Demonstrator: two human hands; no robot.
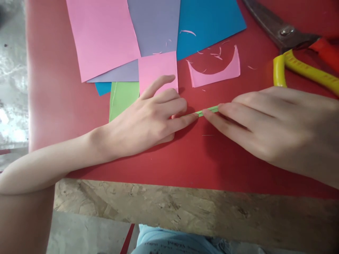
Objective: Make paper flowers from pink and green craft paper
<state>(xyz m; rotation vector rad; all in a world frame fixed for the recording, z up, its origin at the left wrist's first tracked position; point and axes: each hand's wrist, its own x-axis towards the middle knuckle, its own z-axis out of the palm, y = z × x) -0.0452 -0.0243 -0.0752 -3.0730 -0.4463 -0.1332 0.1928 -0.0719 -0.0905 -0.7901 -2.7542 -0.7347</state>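
Observation:
A thin green paper strip (208, 111) lies on the red tabletop (185, 158). My left hand (150, 121) rests flat on the table, fingers stretched out, with the fingertips pressing down on the strip's left end. My right hand (267, 123) comes in from the right, its fingers extended and held together, pressing on the strip's right end. Most of the strip is hidden under both sets of fingers.
Coloured paper sheets lie at the back: pink (102, 35), lilac (155, 26), blue (209, 23) and green (123, 97). A small pink square (157, 68) and a pink offcut (215, 72) lie nearby. Large scissors with yellow and red handles (299, 46) sit at the back right.

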